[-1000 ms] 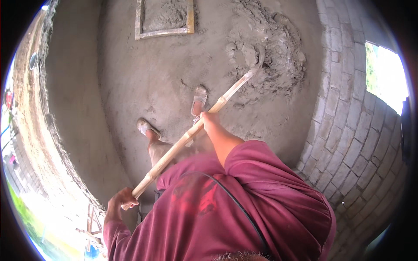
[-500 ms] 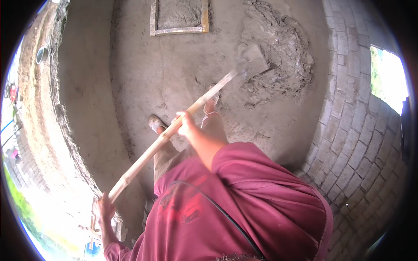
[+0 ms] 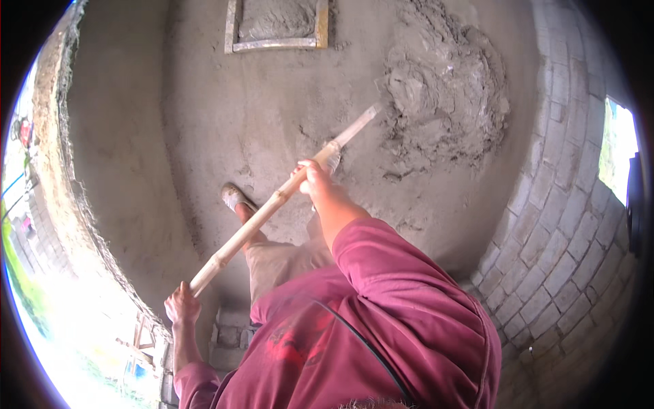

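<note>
A long-handled shovel [image 3: 272,204] slants from lower left to upper right across my front, its pale wooden shaft knobbly like bamboo. My left hand [image 3: 182,304] is closed round the butt end, low at the left. Farther up the shaft, my right hand [image 3: 312,178] is wrapped about it near the middle. The shaft's far end meets the left side of a heap of wet grey mortar [image 3: 453,88]. There the blade does not show; it seems to be in or under the mortar.
A wooden frame [image 3: 276,45] holding more mortar lies on the floor ahead. At the right rises a grey block wall [image 3: 545,245] with a bright opening. A plastered ledge [image 3: 122,150] runs along the left, bright outdoors beyond. My shod foot [image 3: 235,196] stands below the shaft.
The shovel's blade, plainly visible before beside the heap, is now out of sight at the mortar. Both hands have moved slightly right, the right hand forward, the left hand a little upward.
</note>
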A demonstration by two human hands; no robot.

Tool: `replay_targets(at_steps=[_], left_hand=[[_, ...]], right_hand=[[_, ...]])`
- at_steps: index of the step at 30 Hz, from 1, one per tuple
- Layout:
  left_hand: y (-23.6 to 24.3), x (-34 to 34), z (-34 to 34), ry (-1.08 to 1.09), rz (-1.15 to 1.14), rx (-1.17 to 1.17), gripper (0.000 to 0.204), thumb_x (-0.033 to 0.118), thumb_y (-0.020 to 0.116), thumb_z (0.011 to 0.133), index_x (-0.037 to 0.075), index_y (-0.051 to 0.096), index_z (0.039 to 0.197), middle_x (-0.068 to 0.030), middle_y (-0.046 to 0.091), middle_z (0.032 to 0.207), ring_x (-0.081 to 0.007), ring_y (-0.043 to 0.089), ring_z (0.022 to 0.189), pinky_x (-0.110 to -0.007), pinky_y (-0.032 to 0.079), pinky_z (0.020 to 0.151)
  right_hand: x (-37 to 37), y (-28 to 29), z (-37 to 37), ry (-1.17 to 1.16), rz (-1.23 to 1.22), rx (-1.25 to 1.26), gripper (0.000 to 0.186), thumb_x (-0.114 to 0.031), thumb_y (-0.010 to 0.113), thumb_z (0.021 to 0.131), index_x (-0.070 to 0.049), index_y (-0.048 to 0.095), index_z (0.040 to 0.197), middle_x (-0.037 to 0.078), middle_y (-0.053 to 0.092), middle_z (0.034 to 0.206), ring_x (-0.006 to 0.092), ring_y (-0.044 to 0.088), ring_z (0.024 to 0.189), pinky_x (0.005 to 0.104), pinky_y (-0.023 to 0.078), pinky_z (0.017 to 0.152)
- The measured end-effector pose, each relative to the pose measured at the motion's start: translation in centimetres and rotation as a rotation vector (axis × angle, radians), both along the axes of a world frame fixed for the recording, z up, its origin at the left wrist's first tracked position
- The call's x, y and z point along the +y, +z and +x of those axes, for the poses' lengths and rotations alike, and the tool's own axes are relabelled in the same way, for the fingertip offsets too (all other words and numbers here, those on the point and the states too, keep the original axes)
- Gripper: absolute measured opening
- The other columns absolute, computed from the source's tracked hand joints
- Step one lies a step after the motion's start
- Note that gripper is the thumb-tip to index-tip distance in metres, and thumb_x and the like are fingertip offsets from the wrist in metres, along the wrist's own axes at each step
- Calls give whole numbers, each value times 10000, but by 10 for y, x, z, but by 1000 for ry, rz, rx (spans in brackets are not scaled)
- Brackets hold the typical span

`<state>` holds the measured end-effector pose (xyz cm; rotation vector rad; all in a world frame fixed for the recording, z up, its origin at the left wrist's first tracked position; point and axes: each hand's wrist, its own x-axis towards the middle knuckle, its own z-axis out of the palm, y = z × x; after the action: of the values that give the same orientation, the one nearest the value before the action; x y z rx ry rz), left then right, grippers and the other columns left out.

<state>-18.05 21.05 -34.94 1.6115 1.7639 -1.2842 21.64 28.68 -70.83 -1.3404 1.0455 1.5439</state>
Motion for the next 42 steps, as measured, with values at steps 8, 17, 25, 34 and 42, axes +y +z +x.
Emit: replay_targets(at_steps=[8,17,25,34,42], left_hand=[[2,-41,-87,-51,509,-174,173,13,640,760,81,593,913,-124,628,881,-383,647,861,-522,513,765],[63,80,16,-465,944,-243,294,50,728,803,120,668,1083,-39,730,1083,-229,692,1048,-418,518,933],[120,42,-55,-450,1009,-192,187,71,674,849,142,688,1021,-14,750,961,-229,718,916,-417,530,884],[116,35,-85,-341,942,-198,236,6,697,763,130,679,963,-25,728,881,-236,701,852,-407,538,851],[158,-45,-195,293,146,-222,192,27,660,703,-19,676,889,-252,710,815,-413,718,794,-504,564,765]], right_hand=[[5,86,-7,-198,392,194,200,-136,711,810,-101,515,832,56,508,744,230,538,733,430,508,784],[32,126,55,-387,406,3,253,-188,691,870,-124,472,761,30,497,705,206,520,703,383,499,779],[8,183,-11,-296,525,98,251,-183,659,880,-139,472,717,10,518,718,170,533,705,336,497,771],[8,184,-49,-189,399,40,202,-152,683,850,-80,507,781,58,534,745,225,546,749,391,509,812],[-30,160,-77,-197,335,-50,198,-194,709,861,-94,538,851,62,566,783,238,564,728,408,517,757]])
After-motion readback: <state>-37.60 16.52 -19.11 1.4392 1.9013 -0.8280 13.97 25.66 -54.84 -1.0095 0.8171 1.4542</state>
